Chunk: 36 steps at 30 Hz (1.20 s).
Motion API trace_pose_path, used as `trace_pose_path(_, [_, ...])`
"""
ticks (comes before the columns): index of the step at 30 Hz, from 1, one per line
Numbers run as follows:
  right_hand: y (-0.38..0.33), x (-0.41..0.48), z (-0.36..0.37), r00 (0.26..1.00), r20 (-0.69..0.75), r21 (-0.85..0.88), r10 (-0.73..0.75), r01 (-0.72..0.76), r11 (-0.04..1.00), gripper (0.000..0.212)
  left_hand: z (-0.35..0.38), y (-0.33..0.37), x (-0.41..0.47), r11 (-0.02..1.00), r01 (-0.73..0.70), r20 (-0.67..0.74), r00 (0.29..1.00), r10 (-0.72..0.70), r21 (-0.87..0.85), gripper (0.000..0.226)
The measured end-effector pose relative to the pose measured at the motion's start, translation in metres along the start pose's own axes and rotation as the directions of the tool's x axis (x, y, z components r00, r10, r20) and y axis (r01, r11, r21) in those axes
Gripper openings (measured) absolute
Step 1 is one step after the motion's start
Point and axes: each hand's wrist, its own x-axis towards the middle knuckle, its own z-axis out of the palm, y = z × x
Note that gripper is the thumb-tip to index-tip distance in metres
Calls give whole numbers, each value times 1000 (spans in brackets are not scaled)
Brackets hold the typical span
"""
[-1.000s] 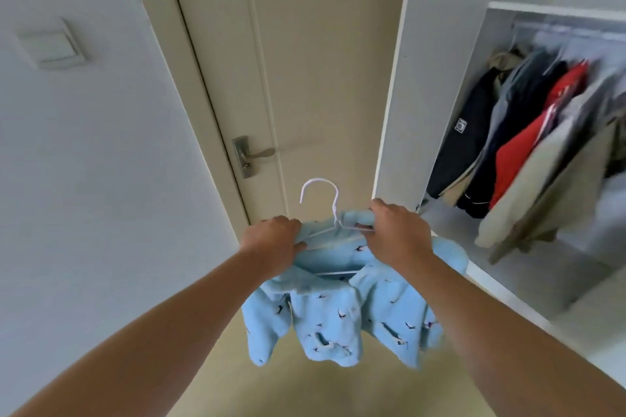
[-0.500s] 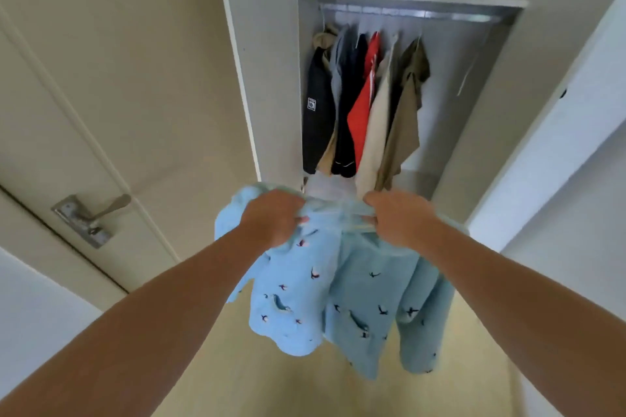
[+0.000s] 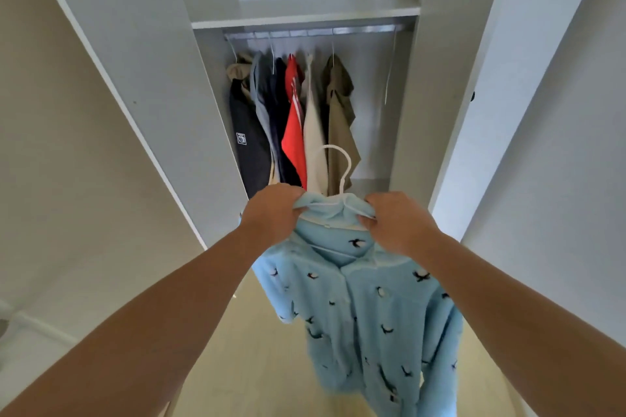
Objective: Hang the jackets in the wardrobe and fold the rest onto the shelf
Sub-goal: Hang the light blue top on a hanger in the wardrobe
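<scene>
Two hands hold one pale blue fleecy jacket (image 3: pixel 366 298), dotted with small dark birds, on a white hanger (image 3: pixel 331 146). It is in front of the open wardrobe (image 3: pixel 210 95), lower than the rail (image 3: pixel 315 31). The left hand (image 3: pixel 271 213) is curled round the collar's left side. The right hand (image 3: pixel 398 223) pinches the right side, thumb on the fabric. The jacket hangs lengthwise straight down, collar up, front towards the camera, with the hook rising before the hung coats (image 3: pixel 294 132).

Home bedroom or hallway, built-in white wardrobe (image 3: pixel 159 85), hanging rail (image 3: pixel 315 32), row of jackets (image 3: pixel 294 125)
</scene>
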Motion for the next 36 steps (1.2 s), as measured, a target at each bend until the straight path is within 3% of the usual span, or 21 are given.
trace_pose_path(7, [37, 48, -19, 997, 7, 22, 75, -75, 997, 16, 11, 13, 89, 989, -133, -13, 991, 133, -67, 16])
trace_pose_path(11, [49, 82, -21, 993, 27, 15, 118, -118, 993, 26, 17, 7, 144, 968, -219, 3, 975, 221, -123, 19])
trace_pose_path(14, [56, 114, -21, 991, 37, 31, 131, -132, 991, 16, 25, -5, 192, 942, -279, 57, 954, 294, -186, 21])
trace_pose_path(17, [62, 151, -17, 980, 4, 54, 199, -199, 978, 29, 36, -20, 246, 917, -328, 97, 929, 356, -226, 25])
trace_pose_path(23, [60, 213, -6, 942, -60, -14, 329, -331, 944, 15, 59, -47, 348, 830, -471, 162, 832, 530, -299, 18])
trace_pose_path(29, [62, 263, 6, 858, -121, -30, 500, -507, 862, 20, 90, -46, 437, 730, -581, 181, 724, 666, -360, 20])
trace_pose_path(36, [97, 316, 24, 801, -192, 28, 567, -573, 819, 20, 138, -25, 524, 727, -588, 240, 694, 678, -354, 23])
